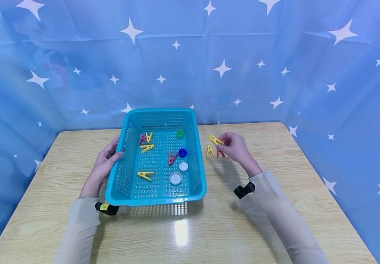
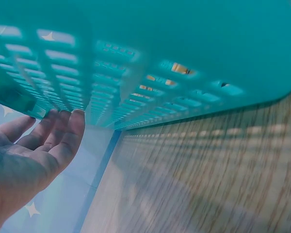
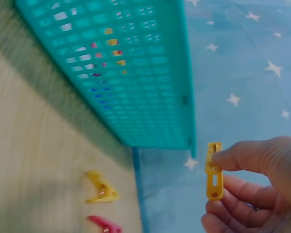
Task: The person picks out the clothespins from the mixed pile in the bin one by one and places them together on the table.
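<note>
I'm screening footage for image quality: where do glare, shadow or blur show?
Head view: a glare patch on the table near the basket, shadow below the right hand; left wrist view: light spots dot the basket's shadow; right wrist view: the yellow clothespin on the table looks blurrier than the held clothespin.

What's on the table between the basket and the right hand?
The head view shows a loose yellow clip there, with a red clip close by the right hand, whose pinched yellow clip also juts toward the basket.
</note>
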The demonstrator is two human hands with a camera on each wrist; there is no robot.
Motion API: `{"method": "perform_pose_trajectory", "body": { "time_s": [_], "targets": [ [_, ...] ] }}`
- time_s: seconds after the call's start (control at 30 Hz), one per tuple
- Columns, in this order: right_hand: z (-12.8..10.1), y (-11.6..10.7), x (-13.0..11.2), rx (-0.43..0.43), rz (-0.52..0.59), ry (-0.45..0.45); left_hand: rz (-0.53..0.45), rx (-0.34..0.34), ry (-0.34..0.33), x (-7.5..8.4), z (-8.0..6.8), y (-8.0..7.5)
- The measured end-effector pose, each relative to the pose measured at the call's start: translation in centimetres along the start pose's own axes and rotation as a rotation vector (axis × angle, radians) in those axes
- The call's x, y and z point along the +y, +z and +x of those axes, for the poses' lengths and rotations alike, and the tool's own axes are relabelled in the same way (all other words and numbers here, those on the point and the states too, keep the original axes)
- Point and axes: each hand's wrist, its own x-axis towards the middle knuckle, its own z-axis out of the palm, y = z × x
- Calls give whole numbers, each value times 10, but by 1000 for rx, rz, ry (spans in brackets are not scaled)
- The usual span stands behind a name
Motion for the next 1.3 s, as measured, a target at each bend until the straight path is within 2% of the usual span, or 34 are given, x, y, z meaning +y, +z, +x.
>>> {"method": "perform_pose_trajectory", "body": {
  "time_s": [0.13,0.8,1.3],
  "targets": [
    [-7,5,10,-11,2,52,1,1,-3,-1,0,0],
    [-28,34,37,-15,-34,89,-6,2,-2,-2,1,0],
    [-33,48,39,-63,-77,142,14,5,8,-3,1,-1]
  ]
}}
